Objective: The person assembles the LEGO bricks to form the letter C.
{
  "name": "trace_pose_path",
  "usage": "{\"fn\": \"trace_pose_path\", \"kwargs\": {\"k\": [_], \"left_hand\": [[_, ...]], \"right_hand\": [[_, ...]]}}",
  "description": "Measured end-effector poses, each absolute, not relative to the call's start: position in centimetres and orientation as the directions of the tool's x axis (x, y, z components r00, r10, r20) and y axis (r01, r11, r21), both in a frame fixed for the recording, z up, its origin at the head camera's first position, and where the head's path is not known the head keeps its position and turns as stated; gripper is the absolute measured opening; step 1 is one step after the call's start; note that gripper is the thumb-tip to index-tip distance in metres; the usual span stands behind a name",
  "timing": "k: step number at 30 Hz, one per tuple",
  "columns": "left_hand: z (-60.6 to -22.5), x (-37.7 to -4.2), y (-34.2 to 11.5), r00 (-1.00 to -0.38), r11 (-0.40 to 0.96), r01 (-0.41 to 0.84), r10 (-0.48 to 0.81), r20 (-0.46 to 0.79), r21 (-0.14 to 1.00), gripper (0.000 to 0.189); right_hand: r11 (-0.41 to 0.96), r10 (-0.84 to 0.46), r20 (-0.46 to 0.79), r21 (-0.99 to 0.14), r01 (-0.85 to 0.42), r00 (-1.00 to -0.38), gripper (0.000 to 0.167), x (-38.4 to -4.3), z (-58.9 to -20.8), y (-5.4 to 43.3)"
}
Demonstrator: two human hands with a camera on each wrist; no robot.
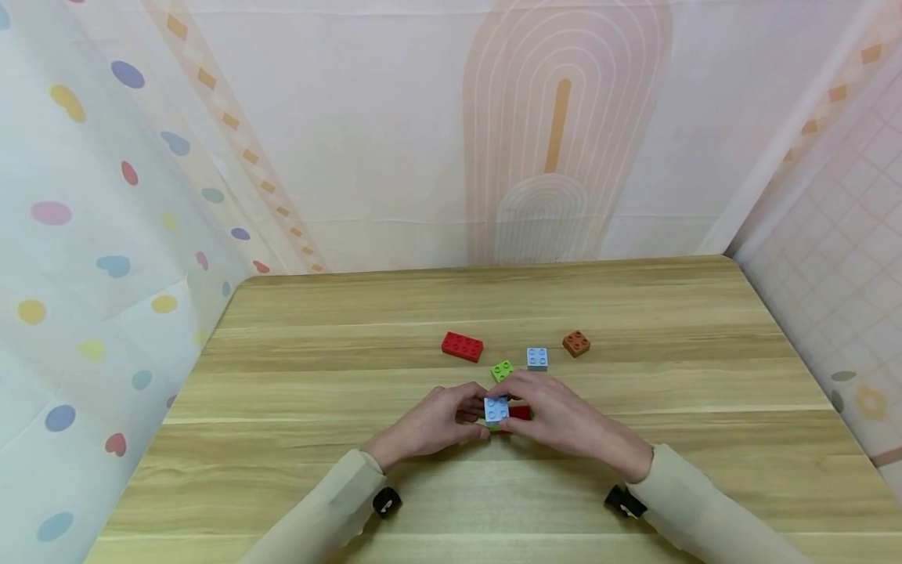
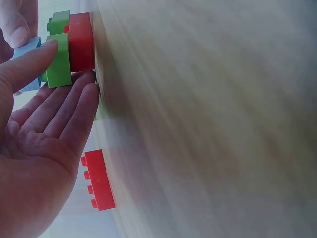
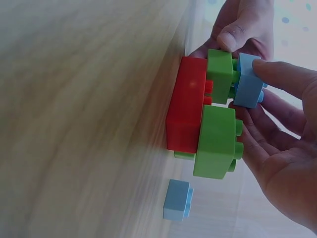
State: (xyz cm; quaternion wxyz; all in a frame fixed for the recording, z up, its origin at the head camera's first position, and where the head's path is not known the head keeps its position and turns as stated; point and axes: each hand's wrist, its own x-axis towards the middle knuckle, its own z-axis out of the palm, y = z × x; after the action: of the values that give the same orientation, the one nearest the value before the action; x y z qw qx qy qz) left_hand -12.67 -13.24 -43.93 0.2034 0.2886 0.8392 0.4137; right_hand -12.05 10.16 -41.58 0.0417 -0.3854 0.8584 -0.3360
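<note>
A red building brick (image 3: 185,106) lies on the table and carries two green bricks, one at each end. My right hand (image 1: 557,415) pinches a light blue brick (image 1: 496,409) between thumb and fingers. That blue brick sits over the studs of the left green brick (image 3: 219,77), slightly tilted, with studs showing between them. My left hand (image 1: 440,421) holds this same green brick, thumb on the near side and fingers at the far side. Nearest my right palm is the other green brick (image 3: 215,141), which no finger grips.
Behind the hands lie several loose bricks: a long red one (image 1: 462,346), a small green one (image 1: 502,370), a light blue one (image 1: 537,359) and an orange-brown one (image 1: 575,343). A patterned curtain (image 1: 380,141) hangs beyond the wooden table (image 1: 296,376).
</note>
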Motion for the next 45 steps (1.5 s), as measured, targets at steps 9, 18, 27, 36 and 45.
{"fn": "trace_pose_path", "kwargs": {"k": [9,18,27,36,45], "left_hand": [[-43.81,-12.65,-13.15,-0.752,0.490,0.318,0.652,-0.099,0.811,0.038],[-43.86,-12.81,-13.10,-0.750,0.492,0.332,0.655,-0.091,0.805,0.036],[-43.78,-12.76,-13.12,-0.748,0.503,0.342,0.657,-0.094,0.794,0.036],[-43.81,-12.41,-13.01,-0.742,0.516,0.349,0.662,-0.105,0.783,0.035],[-43.66,-12.21,-13.18,-0.749,0.515,0.365,0.658,-0.084,0.776,0.036]], "right_hand": [[0.472,-0.685,0.195,-0.615,-0.631,-0.702,0.025,-12.21,-41.85,9.99],[0.481,-0.706,0.183,-0.586,-0.652,-0.684,0.020,-12.28,-41.72,10.09],[0.488,-0.715,0.181,-0.562,-0.668,-0.675,0.021,-12.62,-42.03,9.98],[0.532,-0.694,0.157,-0.545,-0.648,-0.702,0.025,-12.22,-42.03,9.97],[0.576,-0.663,0.137,-0.534,-0.619,-0.736,0.033,-11.89,-41.84,9.84]]}}
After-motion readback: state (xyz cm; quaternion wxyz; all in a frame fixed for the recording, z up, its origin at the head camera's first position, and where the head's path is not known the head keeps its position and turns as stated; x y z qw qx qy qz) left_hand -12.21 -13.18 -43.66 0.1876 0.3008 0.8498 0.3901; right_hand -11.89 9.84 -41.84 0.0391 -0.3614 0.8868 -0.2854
